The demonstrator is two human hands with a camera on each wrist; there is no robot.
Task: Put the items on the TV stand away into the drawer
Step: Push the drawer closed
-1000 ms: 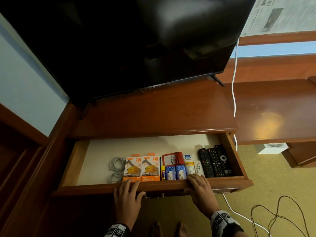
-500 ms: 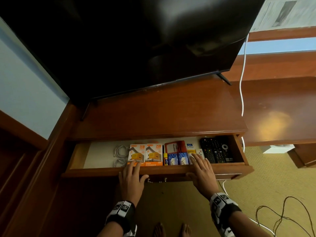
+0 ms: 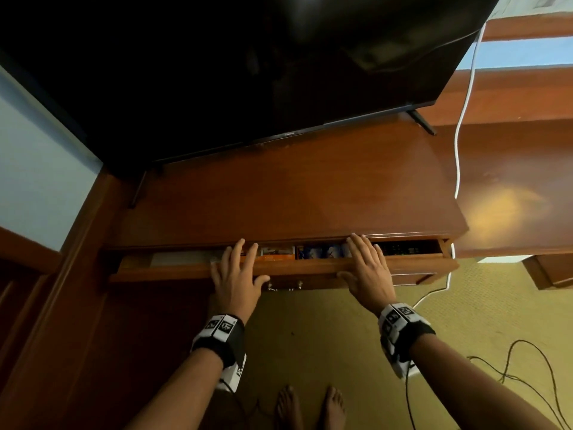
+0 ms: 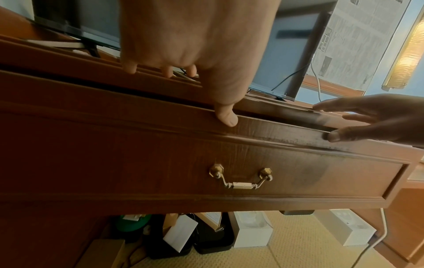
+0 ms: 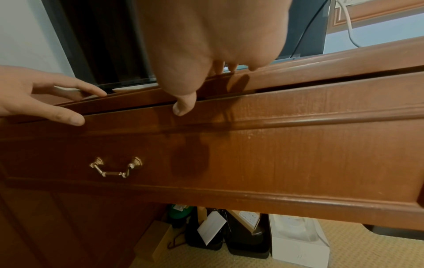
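Nearest in: bare feet point(image 3: 310, 405) on the carpet, both wrists banded, both arms reaching forward. Left hand point(image 3: 235, 276) flat on the drawer point(image 3: 412, 268) front's top edge, fingers straight and spread, thumb point(image 4: 226, 116) hooked just over the front face — gripping nothing, only pressing. Same on the other side: right hand point(image 3: 369, 271) laid open on the edge, fingers apart and reaching over the gap, thumb point(image 5: 183, 106) down on the wood. Brass handle point(image 4: 241, 178) hanging untouched between and below them.

Just beyond the fingertips: only a narrow slot open. Visible in that slot: orange boxes point(image 3: 277, 253) left of centre, something blue point(image 3: 322, 252) beside them, dark remotes point(image 3: 403, 247) at the right end, too shadowed to count. So the items sit inside the drawer.

Further back: TV stand top point(image 3: 294, 187) showing only bare wood in front of the TV point(image 3: 248, 63), white cable point(image 3: 459, 144) trailing down at the right.

Judgement: putting-away looks done; closing nearly done. Left to do: a last push to seat the front flush, with fingertips lifted clear of the gap first.
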